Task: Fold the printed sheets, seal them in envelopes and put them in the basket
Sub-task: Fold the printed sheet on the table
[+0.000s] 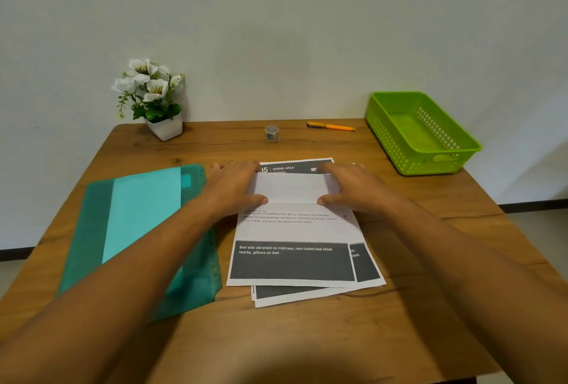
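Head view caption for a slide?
Left hand and right hand press down the folded flap of the top printed sheet; green basket far right.

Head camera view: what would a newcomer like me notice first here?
Two bare hands, left hand and right hand, press a folded white printed sheet flat at the centre of the wooden table. A bright green perforated plastic basket sits at the far right corner, and a teal translucent plastic folder lies on the left.

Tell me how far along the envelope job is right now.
Nothing is finished: the green basket is empty. In hand: the left hand and right hand press a fold flat in the top sheet. Left: the sheets beneath, all the sealing, and filling the basket.
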Tool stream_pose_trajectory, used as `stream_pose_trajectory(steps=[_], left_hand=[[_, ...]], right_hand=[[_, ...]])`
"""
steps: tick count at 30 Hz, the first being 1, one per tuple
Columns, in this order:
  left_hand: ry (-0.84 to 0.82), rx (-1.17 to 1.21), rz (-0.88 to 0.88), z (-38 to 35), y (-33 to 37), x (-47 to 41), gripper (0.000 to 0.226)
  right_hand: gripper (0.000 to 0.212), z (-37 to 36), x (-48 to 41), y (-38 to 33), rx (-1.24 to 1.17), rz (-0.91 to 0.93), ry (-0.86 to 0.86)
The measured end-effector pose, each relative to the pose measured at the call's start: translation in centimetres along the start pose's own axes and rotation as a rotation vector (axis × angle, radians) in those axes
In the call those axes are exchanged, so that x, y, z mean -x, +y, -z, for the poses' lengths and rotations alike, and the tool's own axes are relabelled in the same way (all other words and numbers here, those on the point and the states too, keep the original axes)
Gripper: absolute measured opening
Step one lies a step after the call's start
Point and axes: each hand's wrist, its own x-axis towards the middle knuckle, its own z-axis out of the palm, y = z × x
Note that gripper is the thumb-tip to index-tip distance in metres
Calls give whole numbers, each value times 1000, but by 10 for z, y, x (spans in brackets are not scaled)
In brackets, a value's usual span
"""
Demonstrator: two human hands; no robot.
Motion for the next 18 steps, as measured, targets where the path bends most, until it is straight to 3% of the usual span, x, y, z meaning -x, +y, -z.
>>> stream_pose_trajectory(steps=[4, 7, 12, 18], left_hand=[[19, -17, 10, 6, -8, 11, 65], [107, 25, -2, 8, -5, 16, 53], [270, 94, -76, 15, 2, 17, 22], [292, 149, -148, 11, 6, 23, 29]], right_hand=[[69, 0, 5, 9, 56, -13, 17], [55, 5, 7, 6, 71, 20, 75], [12, 20, 7, 6, 82, 100, 239], [16, 19, 14, 7, 106, 141, 320]])
